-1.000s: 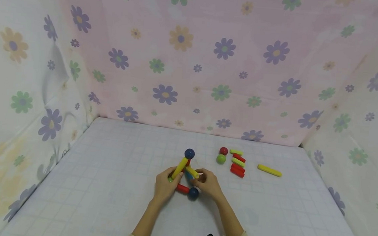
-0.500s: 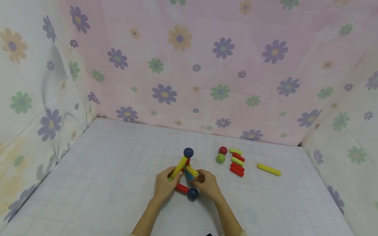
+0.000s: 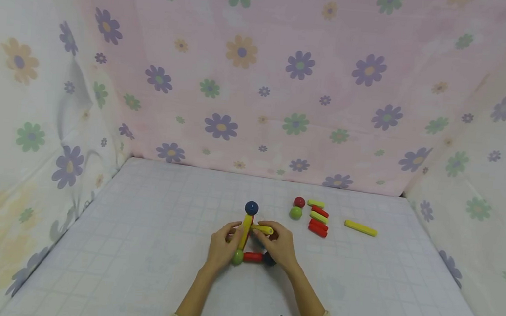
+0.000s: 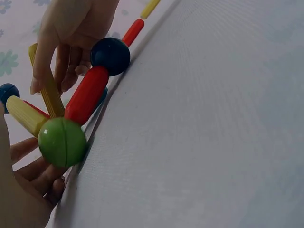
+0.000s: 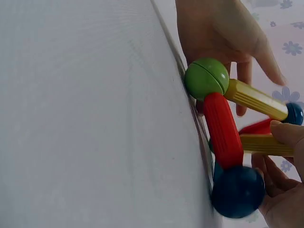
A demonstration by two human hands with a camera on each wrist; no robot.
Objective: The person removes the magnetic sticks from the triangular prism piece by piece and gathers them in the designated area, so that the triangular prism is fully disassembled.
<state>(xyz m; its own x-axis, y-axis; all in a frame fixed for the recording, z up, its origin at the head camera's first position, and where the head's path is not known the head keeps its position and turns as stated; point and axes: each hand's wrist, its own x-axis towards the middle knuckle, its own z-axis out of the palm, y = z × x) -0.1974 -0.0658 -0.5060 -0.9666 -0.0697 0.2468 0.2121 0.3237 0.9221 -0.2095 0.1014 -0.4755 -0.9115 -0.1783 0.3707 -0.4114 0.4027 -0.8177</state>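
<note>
- While a ribbed yellow plastic-looking rod (image 3: 265, 230) is pinched by the thumb and fingers of the right hand (image 3: 281, 245), the left hand (image 3: 222, 247) is loosely cupped, fingers relaxed, around the near left corner of a ball-and-rod frame (image 3: 252, 257), presumably to steady it.
- The frame is set between both hands on a white, faintly gridded table (image 3: 139, 248), probably so that either side can be reached.
- Its base edge is formed by a thick red rod (image 5: 223, 128), held between a glossy green ball (image 4: 61, 142) and a dark blue ball (image 5: 237, 192).
- A second dark blue ball (image 3: 251, 207) is carried on top by a slanted yellow rod (image 5: 259, 99).
- Whether the pinched rod's inner end is joined cannot be told.
- Beyond the right hand, a red ball (image 3: 299, 202), a lime-green ball (image 3: 296, 212), five short red and yellow-green rods (image 3: 318, 217) and a long yellow rod (image 3: 360, 228) are laid apart, seemingly for easy picking.
</note>
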